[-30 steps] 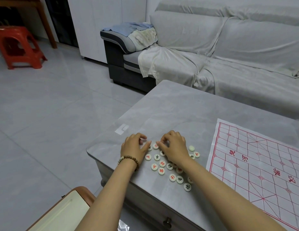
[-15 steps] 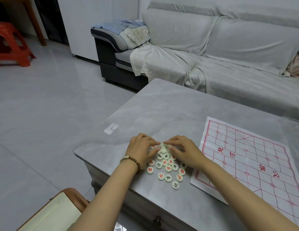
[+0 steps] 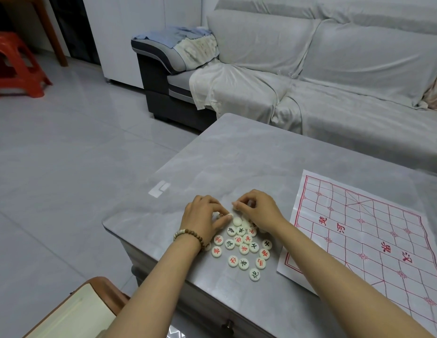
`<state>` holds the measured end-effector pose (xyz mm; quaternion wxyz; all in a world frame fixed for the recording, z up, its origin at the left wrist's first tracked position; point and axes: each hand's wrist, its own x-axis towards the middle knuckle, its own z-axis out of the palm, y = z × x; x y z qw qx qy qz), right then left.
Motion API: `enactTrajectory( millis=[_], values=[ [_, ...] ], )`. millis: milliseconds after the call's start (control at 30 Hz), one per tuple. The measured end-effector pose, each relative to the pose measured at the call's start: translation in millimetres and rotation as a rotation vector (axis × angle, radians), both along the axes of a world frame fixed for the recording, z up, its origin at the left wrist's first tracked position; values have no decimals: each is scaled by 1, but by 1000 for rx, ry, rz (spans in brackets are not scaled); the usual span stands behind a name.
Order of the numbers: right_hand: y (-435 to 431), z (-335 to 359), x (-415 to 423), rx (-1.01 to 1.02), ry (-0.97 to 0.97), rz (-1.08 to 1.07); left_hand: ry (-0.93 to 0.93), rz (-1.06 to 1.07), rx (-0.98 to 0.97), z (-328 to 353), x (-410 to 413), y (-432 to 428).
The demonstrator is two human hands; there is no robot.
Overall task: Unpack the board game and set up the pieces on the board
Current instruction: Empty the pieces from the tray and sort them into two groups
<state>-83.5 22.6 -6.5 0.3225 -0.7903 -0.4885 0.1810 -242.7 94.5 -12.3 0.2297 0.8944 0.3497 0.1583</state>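
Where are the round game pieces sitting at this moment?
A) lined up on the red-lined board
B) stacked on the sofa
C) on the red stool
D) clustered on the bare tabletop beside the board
D: the pieces lie clustered on the table, and the board beside them carries none.

Your cream-white pieces (image 3: 243, 249) carry red and black characters, your white board (image 3: 359, 242) a red grid with red lettering, the table (image 3: 237, 154) grey marbling, your bracelet (image 3: 188, 236) brown and cream beads, the stool (image 3: 17, 69) orange-red, the sofa cover (image 3: 334, 111) pale grey.

Grey marble table (image 3: 237, 154) with white game pieces (image 3: 244, 247), paper board (image 3: 371, 235).
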Motion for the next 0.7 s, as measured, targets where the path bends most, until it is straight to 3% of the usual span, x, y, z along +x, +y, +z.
enactTrajectory(
  millis=[167, 333, 500, 700],
  values=[
    [-3, -2, 9, 47, -38, -50, -68, 107, -83, -3, 7, -1],
    [-30, 1, 15, 90, 9, 63, -70, 158, -117, -4, 8, 0],
    [-45, -4, 17, -7, -210, 179, -82, 48, -71, 0, 6, -3],
    [-38, -4, 14, 26, -240, 113, 43, -109, -3, 1, 1, -6]
  ],
)
